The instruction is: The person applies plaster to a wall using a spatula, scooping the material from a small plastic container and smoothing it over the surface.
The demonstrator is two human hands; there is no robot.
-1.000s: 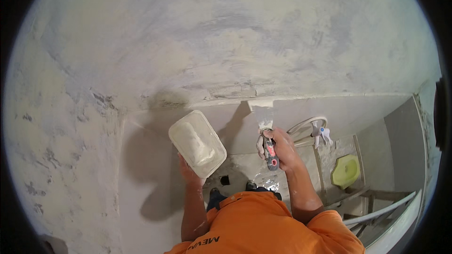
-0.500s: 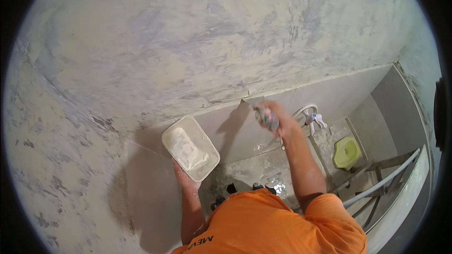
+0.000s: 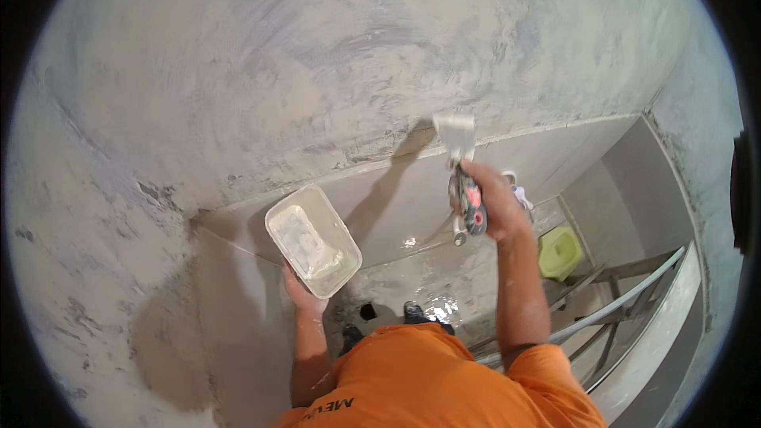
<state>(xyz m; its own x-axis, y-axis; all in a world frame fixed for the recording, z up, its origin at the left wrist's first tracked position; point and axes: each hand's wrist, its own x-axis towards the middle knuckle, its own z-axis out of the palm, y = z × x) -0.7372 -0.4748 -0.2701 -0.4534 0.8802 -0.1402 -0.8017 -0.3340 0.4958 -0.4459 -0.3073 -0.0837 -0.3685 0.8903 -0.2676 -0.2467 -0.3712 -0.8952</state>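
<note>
My right hand point(image 3: 495, 202) is closed round the dark handle of a putty knife point(image 3: 455, 136). Its broad, whitish blade points up at the wall, just above the top edge of the grey tiles; I cannot tell whether it touches. In my left hand point(image 3: 305, 289) is a white rectangular plastic tub point(image 3: 339, 273), gripped by its lower side and tilted so the inside shows. Pale wet filler lies in the tub. My left fingers are mostly hidden behind it.
Patchy plastered wall point(image 3: 317, 55) rises ahead over a grey tile band point(image 3: 380, 206). A tap point(image 3: 520, 194) is partly behind my right hand. A yellow-green squat toilet point(image 3: 560, 254) lies right, near a ladder-like frame point(image 3: 618, 309). The floor point(image 3: 412, 285) is wet, with a dark hole.
My right hand has turned the putty knife upward, its blade now above the tile edge and in plain sight. The tub stays in my left hand, nearly unmoved; the view has shifted slightly.
</note>
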